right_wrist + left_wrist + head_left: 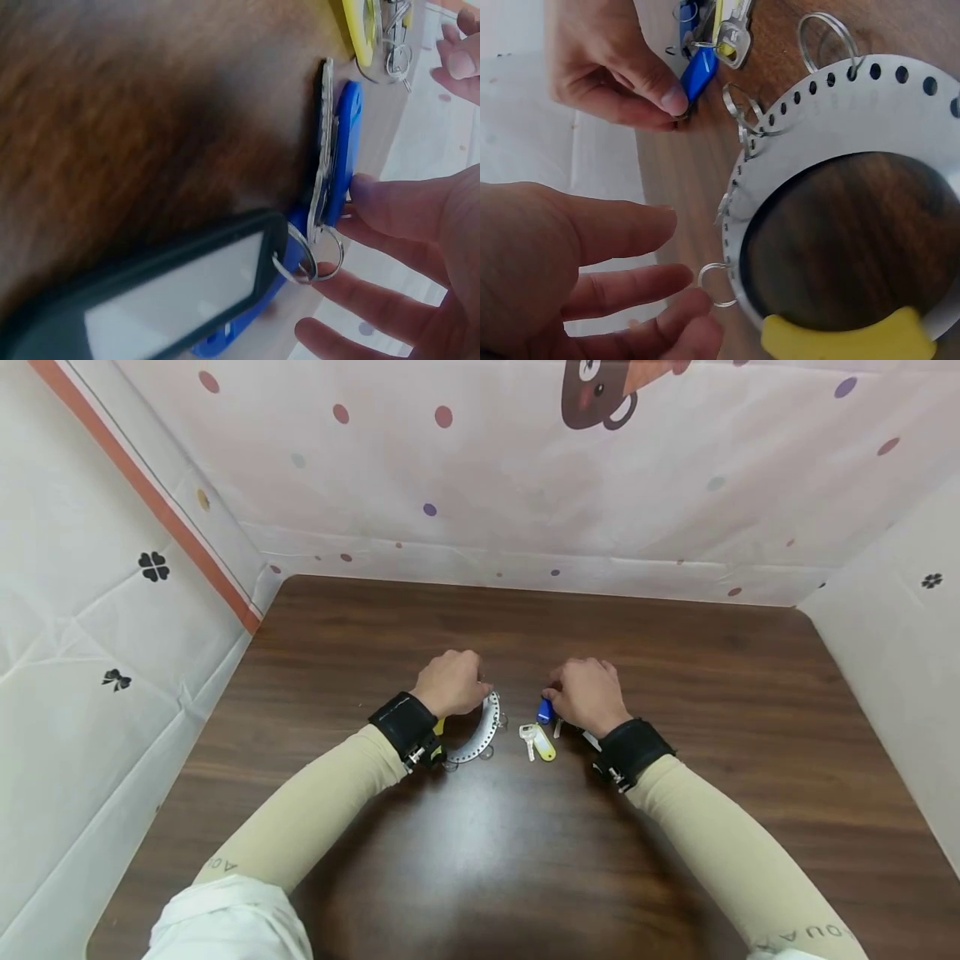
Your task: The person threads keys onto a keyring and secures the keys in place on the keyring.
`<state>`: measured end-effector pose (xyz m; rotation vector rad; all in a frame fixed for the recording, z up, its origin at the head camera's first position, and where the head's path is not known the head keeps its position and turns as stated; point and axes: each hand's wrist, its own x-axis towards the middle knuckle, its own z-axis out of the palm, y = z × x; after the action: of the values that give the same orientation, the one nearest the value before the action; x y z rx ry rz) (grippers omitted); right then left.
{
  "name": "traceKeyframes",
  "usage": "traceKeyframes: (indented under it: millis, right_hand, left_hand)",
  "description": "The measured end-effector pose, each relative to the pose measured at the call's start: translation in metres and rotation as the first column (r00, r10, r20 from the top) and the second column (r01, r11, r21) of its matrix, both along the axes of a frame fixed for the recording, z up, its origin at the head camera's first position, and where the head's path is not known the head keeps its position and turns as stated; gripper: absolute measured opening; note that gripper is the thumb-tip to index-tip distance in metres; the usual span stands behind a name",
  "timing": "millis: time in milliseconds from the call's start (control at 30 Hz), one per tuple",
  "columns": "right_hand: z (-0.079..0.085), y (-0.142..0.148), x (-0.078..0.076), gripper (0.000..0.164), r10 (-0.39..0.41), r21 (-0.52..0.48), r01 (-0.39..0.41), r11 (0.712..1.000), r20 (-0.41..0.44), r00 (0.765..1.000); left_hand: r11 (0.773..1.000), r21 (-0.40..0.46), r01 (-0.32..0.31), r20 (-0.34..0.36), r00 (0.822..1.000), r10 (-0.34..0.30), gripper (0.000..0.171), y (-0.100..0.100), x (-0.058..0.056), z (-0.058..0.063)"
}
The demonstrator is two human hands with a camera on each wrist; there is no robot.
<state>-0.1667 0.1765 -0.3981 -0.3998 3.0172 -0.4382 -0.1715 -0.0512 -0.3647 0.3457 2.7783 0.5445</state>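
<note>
My left hand (452, 683) is beside a round metal key holder (480, 739) with a row of holes and a yellow grip (847, 337). Its fingers are spread and slightly bent; in the left wrist view the fingertips are close to a small split ring (718, 285) on the rim, with contact unclear. With thumb and a finger, my right hand (592, 696) pinches the end of a blue key tag (345, 150). A silver key (322, 150) lies alongside that tag. Under the same hand are a black key tag (172, 292) with a white label and another blue tag (217, 341).
Between the hands, a yellow key tag (544, 745) lies with its key (528, 739) on the brown wooden table (480, 860). More split rings (825, 41) hang from the holder's rim. Patterned sheets (495, 485) stand behind and along both sides.
</note>
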Motion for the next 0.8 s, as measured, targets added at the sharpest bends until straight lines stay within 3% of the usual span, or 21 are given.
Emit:
traceKeyframes:
  millis: [67, 200, 333, 467, 800]
  right_hand:
    - [-0.001, 0.0, 0.002, 0.018, 0.01, 0.0, -0.01, 1.0, -0.017, 1.0]
    - [-0.001, 0.0, 0.004, 0.014, 0.056, -0.009, -0.056, 0.998, -0.057, 0.997]
    - [-0.002, 0.0, 0.007, 0.012, 0.092, -0.041, -0.093, 0.995, -0.036, 0.995]
    - [-0.006, -0.001, 0.011, 0.012, 0.095, -0.087, -0.095, 0.992, 0.0, 0.995]
    - [-0.001, 0.0, 0.001, 0.015, 0.082, -0.192, -0.088, 0.977, -0.039, 0.996]
  left_hand:
    - [1.0, 0.019, -0.004, 0.041, 0.999, 0.003, 0.022, 0.001, 0.0, -0.003]
    - [0.998, 0.054, -0.01, 0.095, 0.995, 0.004, 0.039, 0.001, -0.001, -0.007]
    - [0.996, 0.092, -0.017, 0.115, 0.993, 0.006, 0.045, 0.001, 0.0, -0.014]
    - [0.991, 0.127, -0.042, 0.133, 0.991, 0.025, 0.034, 0.003, 0.005, -0.023]
    - [0.965, 0.243, -0.098, 0.091, 0.993, 0.078, 0.02, 0.009, 0.0, -0.035]
